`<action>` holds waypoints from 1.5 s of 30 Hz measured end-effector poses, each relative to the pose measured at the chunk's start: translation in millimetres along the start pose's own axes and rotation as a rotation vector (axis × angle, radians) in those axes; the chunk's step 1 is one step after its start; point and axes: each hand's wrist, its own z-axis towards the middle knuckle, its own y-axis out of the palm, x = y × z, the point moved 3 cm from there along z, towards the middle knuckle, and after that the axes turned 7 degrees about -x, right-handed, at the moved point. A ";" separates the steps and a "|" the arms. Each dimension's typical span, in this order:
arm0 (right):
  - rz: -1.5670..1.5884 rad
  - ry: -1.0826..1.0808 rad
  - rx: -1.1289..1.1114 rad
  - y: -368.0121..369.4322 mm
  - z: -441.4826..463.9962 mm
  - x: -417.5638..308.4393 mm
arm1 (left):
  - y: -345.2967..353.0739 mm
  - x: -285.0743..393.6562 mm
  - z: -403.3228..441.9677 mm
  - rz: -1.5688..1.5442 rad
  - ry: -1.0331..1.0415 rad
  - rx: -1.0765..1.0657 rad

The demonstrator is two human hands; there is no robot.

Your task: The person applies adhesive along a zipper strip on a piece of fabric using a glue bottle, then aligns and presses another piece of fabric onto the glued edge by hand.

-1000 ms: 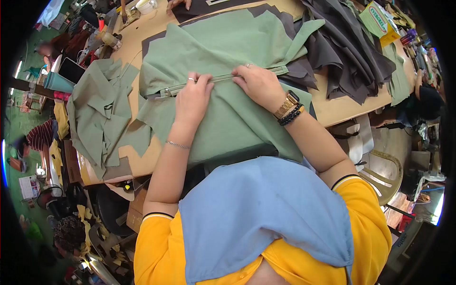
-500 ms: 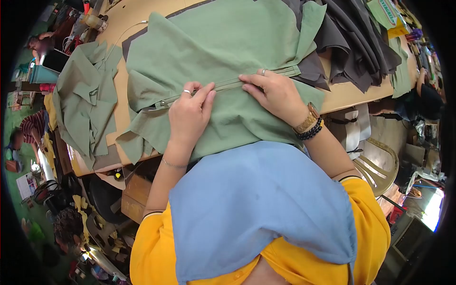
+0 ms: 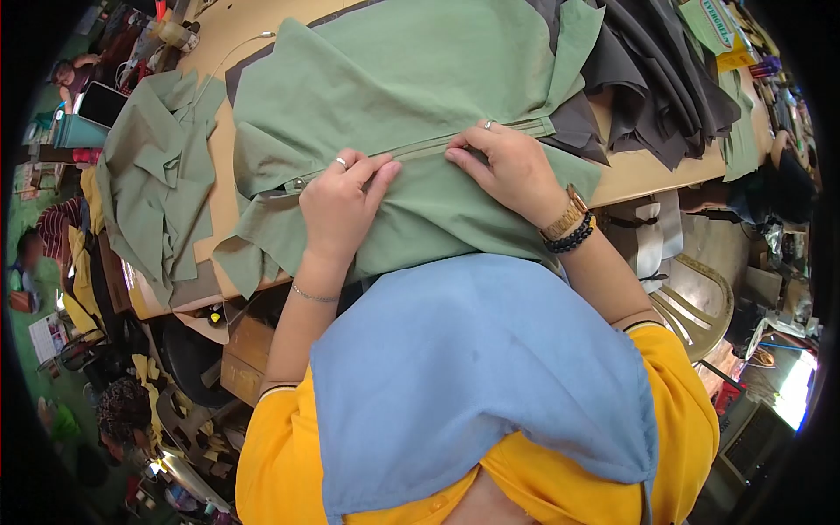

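Note:
A large piece of green fabric (image 3: pixel 411 70) lies over dark fabric in front of me. A narrow zipper strip (image 3: pixel 420 147) runs across it, with a metal slider (image 3: pixel 299 183) near its left end. My left hand (image 3: pixel 337 197) is closed on the green fabric at the strip, thumb and forefinger together, right of the slider. My right hand (image 3: pixel 507 166) pinches the fabric edge farther right along the same strip. A short gap separates the two hands.
More green fabric (image 3: pixel 162 175) is crumpled at the left of the table (image 3: pixel 647 179). Dark fabric (image 3: pixel 652 79) is heaped at the right, near a green and yellow box (image 3: pixel 717 33). A chair (image 3: pixel 700 302) stands at the right. People are at the far left.
The view has shifted, so the fabric appears nearer and lower. My hands have spread slightly apart along the strip, the left one moving left. A hand at the far table edge is out of view.

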 end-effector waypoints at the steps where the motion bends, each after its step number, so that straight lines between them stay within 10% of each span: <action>1: 0.000 0.007 -0.001 0.3 0.3 0.4 | -0.9 0.4 1.3 -0.006 -0.014 -0.009; 27: -0.058 0.110 -0.057 -0.4 9.7 -1.0 | -2.7 2.5 6.1 -0.012 -0.173 -0.137; 33: -0.102 0.105 -0.047 -0.7 10.5 -6.6 | 6.8 18.3 3.7 0.257 0.233 -0.069; 45: -0.165 0.146 -0.027 -37.4 -4.7 0.3 | 21.8 37.2 -20.0 0.335 0.262 -0.327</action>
